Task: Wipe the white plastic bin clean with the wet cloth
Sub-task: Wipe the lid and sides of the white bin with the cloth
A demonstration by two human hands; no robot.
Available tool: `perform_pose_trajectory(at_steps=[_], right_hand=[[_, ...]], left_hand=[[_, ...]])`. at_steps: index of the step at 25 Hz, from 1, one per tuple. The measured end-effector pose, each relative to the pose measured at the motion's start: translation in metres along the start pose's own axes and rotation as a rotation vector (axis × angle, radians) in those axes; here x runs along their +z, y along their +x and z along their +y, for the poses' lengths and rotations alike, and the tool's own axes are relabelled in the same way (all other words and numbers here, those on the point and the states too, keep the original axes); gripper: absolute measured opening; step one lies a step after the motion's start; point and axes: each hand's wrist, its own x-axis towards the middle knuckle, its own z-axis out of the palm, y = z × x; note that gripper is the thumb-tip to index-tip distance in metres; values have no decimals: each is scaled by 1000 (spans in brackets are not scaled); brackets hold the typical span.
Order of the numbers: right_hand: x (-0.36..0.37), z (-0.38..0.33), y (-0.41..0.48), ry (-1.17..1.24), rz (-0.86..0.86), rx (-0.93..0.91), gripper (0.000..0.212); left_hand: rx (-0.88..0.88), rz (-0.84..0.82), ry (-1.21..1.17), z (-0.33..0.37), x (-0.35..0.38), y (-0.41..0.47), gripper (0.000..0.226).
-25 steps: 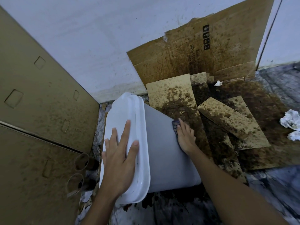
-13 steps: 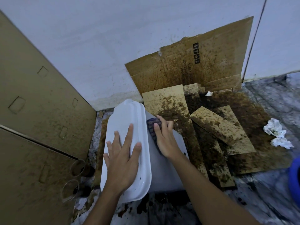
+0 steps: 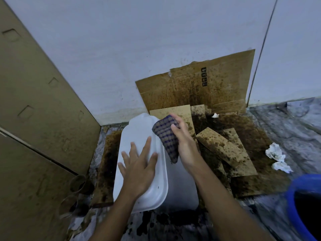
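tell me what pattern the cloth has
The wet fabric cloth has dark blue and tan checks. It shows best in the head view.

Here are one white bin point(image 3: 139, 129), one checked cloth point(image 3: 165, 136), two hands point(image 3: 139, 171) point(image 3: 184, 145), one blue bucket point(image 3: 295, 190), three paper wads point(image 3: 274, 152) point(image 3: 281, 166) point(image 3: 215, 115).

Beyond the right hand point(image 3: 184, 140), a stained brown cardboard sheet point(image 3: 199, 87) leans on the white wall point(image 3: 139, 49). Just right of that hand lie spotted flat cardboard strips point(image 3: 225, 150). Farther right are crumpled white tissue wads point(image 3: 276, 153) on the grey mottled floor point(image 3: 295, 129), then a blue plastic tub point(image 3: 293, 193). Left of the left hand point(image 3: 139, 167) stand tall tan cardboard panels point(image 3: 43, 119) and two cardboard tubes point(image 3: 79, 184).
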Motion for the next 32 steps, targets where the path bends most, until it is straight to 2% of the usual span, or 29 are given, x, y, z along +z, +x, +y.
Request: perform_pose_trajectory(at_steps=[2,5,7,11,13,16,19,22,24,28,32], right_hand=[[5,-6,0,-71,-53,11,51],[6,-7,-5,-205,-62,44,45],[4,-8,-8,-305,-83,76,52],[2,-18,-12,-690,-151,80,65],[-2,-22,-14,-842,-128,60,69],[-15,-23,-14,-1000,-46,23,63],[-34,-24,-16,-1163,30,81,66],[-43,-21,-25,-1371,91,102,70],[-39,-19,-32,-1309,75,126,67],[-42,-17,-36,-1027,52,122,50],[-51,-31,-43,-875,42,130,52]], left_hand=[[22,-25,-45,8,1,-2,51],[51,-48,-55,16,1,-2,54],[65,-63,-53,13,2,-1,56],[122,-49,-151,1,0,-2,56],[135,-34,-247,1,-4,-4,54],[172,-30,-342,3,-9,-3,52],[248,-63,-295,5,-5,-1,49],[297,-23,-200,12,4,-1,46],[278,26,-198,19,11,-1,51],[292,71,-281,42,14,12,50],[275,6,-343,70,5,25,45]])
